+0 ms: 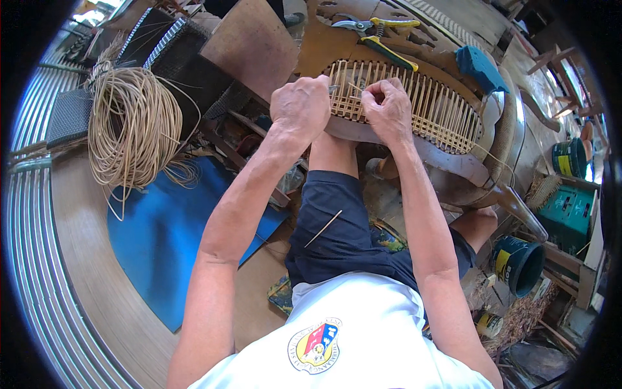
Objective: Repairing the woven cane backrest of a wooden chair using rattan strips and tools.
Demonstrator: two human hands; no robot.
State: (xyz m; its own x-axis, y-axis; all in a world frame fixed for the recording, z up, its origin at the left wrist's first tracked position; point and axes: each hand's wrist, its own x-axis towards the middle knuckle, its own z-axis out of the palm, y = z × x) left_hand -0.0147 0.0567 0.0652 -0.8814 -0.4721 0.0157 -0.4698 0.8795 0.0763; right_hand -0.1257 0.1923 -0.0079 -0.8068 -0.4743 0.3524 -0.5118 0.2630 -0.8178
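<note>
1. The left hand (300, 107) is forming a closed fist left of the panel; its contents are staying hidden.
2. The right hand (392, 113) is bending, thumb near forefinger; I cannot tell whether it is pinching a strand.
3. The rounded, tan cane-lattice panel (447, 123) is lying between the hands and extending rightward, partly beneath the right.

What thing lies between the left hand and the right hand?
Part of the cane lattice shows between left hand and right hand in the head view.

Caning (442, 115) – lt tan grid, shorts (350, 236) – dk blue
</note>
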